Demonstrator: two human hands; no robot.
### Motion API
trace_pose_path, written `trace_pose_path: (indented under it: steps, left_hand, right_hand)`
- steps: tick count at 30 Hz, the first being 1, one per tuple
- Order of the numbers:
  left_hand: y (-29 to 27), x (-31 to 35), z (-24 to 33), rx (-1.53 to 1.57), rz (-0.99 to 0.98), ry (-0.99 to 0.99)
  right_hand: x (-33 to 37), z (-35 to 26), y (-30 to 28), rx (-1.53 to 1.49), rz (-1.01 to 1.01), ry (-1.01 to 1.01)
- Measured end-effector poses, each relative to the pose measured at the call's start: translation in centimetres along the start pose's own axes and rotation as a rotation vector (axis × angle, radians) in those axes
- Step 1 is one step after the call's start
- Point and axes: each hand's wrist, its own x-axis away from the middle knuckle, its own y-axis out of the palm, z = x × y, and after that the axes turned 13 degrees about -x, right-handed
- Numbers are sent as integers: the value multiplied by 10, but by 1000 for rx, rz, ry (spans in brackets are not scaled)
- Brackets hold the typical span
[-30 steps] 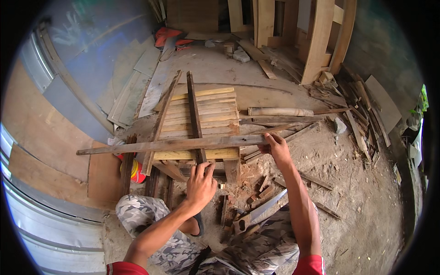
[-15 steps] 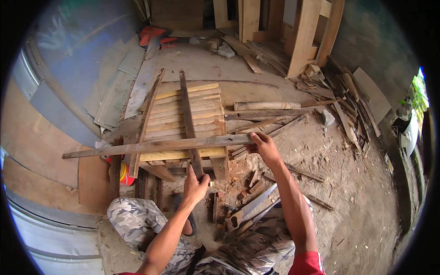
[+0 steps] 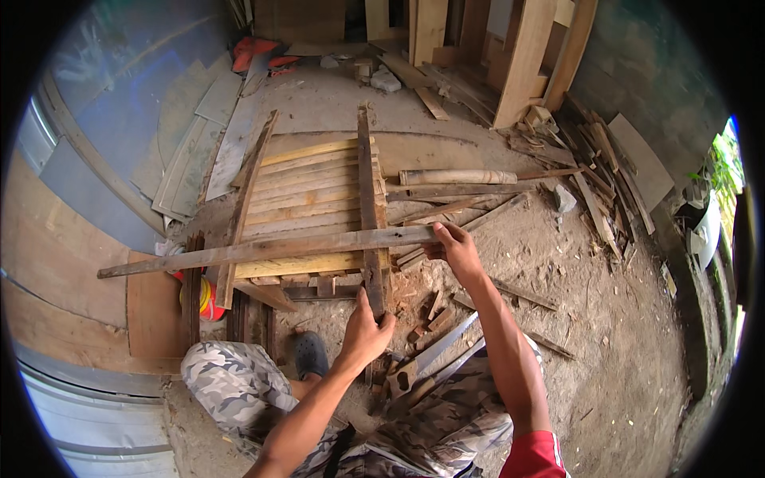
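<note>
My left hand (image 3: pixel 370 328) is closed around the near end of a dark wooden strip (image 3: pixel 370 187), which runs away from me along the right side of a slatted wooden platform (image 3: pixel 303 191). My right hand (image 3: pixel 456 248) grips the right end of a long, weathered wooden batten (image 3: pixel 311 244). This batten lies crosswise over the dark strip and over another wooden strip (image 3: pixel 245 203) along the platform's left side. The batten's far left end sticks out well past the platform.
Two handsaws (image 3: pixel 422 362) lie by my right leg, among brick bits and wood offcuts. Scrap wood (image 3: pixel 606 183) is heaped at the right wall, with boards (image 3: pixel 530 64) leaning behind. A red and yellow object (image 3: pixel 210 301) sits left of the platform; bamboo (image 3: pixel 458 177) lies to its right.
My left hand has shifted the dark strip rightward, from across the slats to the platform's right edge. The batten in my right hand has slid slightly left.
</note>
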Motion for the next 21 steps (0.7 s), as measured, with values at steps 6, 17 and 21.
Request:
trace_pose_path:
  steps: [6,17,21]
  left_hand:
    - [3,-4,11,22,-18,20]
    - [1,-1,18,-35,2,66]
    - [4,-2,15,-69,13,71]
  right_hand:
    - [-3,5,-6,-26,17,-22]
    - [-1,6,3,-59,72,6]
    - [4,6,7,-70,80,11]
